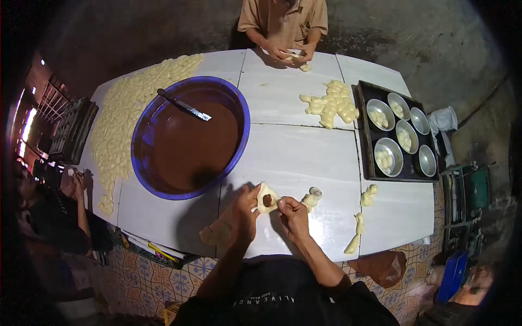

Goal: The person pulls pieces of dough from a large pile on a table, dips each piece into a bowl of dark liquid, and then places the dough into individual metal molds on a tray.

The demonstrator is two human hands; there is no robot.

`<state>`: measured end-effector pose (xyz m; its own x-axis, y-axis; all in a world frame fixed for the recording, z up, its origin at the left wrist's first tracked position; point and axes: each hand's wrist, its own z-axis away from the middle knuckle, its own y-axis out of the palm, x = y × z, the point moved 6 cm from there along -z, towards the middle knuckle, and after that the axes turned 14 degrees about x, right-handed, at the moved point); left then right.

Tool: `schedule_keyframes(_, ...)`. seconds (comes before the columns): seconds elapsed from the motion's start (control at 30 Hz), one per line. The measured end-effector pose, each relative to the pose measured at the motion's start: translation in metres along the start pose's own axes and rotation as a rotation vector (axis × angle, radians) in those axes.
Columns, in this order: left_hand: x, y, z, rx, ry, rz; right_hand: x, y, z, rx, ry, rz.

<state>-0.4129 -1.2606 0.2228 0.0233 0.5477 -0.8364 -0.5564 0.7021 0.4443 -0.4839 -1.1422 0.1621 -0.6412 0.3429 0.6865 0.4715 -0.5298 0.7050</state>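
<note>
Two bare hands at work over a white-tiled counter (299, 152), seen from above. The flattened piece of dough (263, 191) lies between the hands, held over the near part of the counter, to the right of the basin; a dab of brown paste (267, 200) sits on its middle. The left hand (246, 209) supports the dough from its left side, fingers clamped on the edge; the right hand (294, 216) pinches the right corner, thumb and fingers together on it. Just beyond the right hand rests a small dough lump (311, 199), and farther right, near the counter's edge, lie two dough strips (356, 231).

Left of centre stands a blue basin (244, 122) containing a broad mass of brown paste; a dark-handled spatula (185, 105) lies across its far side, blade over the paste. A wide spread of dough pieces (117, 119) covers the counter's left side, and a smaller dough cluster (331, 104) lies beyond centre right. At right, a black tray (363, 138) carries six round tins (426, 162), four of them holding pale dough balls. Across the counter, a co-worker in a tan shirt (299, 24) handles another dough piece (293, 55).
</note>
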Motion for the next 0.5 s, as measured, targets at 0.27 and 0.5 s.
schedule_keyframes(0.27, 0.008, 0.016, 0.023, 0.347, 0.284, -0.816, 0.050, 0.034, 0.041, 0.269, -0.542, 1.292)
schedule_keyframes(0.5, 0.027, 0.020, 0.033, 0.360, 0.197, -0.463, 0.076, 0.048, 0.054, 0.204, -0.480, 0.995)
